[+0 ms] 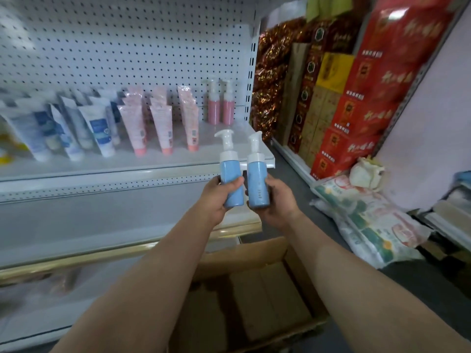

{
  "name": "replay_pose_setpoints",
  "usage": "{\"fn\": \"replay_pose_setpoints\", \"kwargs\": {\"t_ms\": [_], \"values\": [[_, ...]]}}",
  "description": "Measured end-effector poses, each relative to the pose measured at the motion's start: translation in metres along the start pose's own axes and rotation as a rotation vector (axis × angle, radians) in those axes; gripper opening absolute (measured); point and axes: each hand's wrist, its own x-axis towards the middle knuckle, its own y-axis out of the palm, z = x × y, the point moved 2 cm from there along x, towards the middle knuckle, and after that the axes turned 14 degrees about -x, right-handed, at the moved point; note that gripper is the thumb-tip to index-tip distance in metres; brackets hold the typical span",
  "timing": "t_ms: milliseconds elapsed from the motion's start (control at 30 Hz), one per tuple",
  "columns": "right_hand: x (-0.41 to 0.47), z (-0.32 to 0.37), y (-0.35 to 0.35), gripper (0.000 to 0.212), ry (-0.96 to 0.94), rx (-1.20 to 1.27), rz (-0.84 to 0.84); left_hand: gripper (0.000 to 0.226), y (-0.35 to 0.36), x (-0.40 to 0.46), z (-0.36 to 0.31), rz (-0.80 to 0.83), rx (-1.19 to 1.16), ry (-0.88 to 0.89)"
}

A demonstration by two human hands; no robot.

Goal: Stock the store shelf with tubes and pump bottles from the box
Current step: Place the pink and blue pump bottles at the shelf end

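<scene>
Blurring shelf tubes (102, 128) (labels unreadable)

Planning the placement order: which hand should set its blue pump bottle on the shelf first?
Right, probably. The right hand holds its blue pump bottle nearest the bare shelf corner in front of the pink pump bottles. The left hand holds its own bottle just beside it, so the margin is slight.

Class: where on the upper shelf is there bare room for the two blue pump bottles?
Bare shelf lies in front of the pink pump bottles, right of the pink tubes, out to the shelf's right end. Leftward, pink tubes and white-blue tubes crowd it.
</scene>
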Motion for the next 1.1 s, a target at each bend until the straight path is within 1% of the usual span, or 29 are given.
{"fn": "replay_pose_setpoints", "kwargs": {"t_ms": [100, 200, 333, 467, 600, 633, 700, 767, 833, 933, 1033, 1100], "values": [[0.002, 0.011, 0.005, 0.051, -0.064, 0.013, 0.022, 0.048, 0.004, 0.002, -0.014, -0.01, -0.006, 0.035], [0.002, 0.017, 0.007, 0.053, -0.078, -0.041, 0.024, 0.054, 0.004, 0.006, -0.022, -0.005, 0.028, 0.06], [0.002, 0.022, 0.007, 0.044, -0.08, -0.069, -0.041, 0.053, 0.006, 0.009, -0.026, -0.009, 0.03, 0.065], [0.001, 0.028, 0.009, 0.04, -0.072, -0.074, -0.04, 0.052, 0.009, 0.013, -0.028, -0.013, 0.007, 0.066], [0.001, 0.034, 0.009, 0.03, -0.057, -0.061, -0.056, 0.055, 0.011, 0.017, -0.026, 0.002, 0.023, 0.065], [0.003, 0.035, 0.008, 0.031, -0.052, -0.049, -0.067, 0.054, 0.013, 0.018, -0.026, 0.003, 0.019, 0.064], [0.008, 0.036, 0.005, 0.041, -0.038, 0.007, -0.083, 0.052, 0.014, 0.022, -0.024, 0.0, 0.001, 0.059], [0.017, 0.037, 0.003, 0.049, -0.011, 0.145, -0.099, 0.049, 0.017, 0.026, -0.024, 0.004, -0.011, 0.051], [0.024, 0.04, 0.001, 0.053, -0.002, 0.24, -0.119, 0.047, 0.021, 0.031, -0.023, 0.009, -0.04, 0.048], [0.032, 0.05, -0.003, 0.059, -0.051, 0.185, -0.074, 0.051, 0.026, 0.042, -0.025, 0.018, -0.112, 0.06], [0.043, 0.058, -0.011, 0.046, -0.062, 0.109, -0.051, 0.054, 0.031, 0.058, -0.028, 0.034, -0.054, 0.096], [0.053, 0.065, -0.019, 0.038, -0.061, 0.087, -0.04, 0.051, 0.035, 0.069, -0.032, 0.034, -0.032, 0.118]]}}
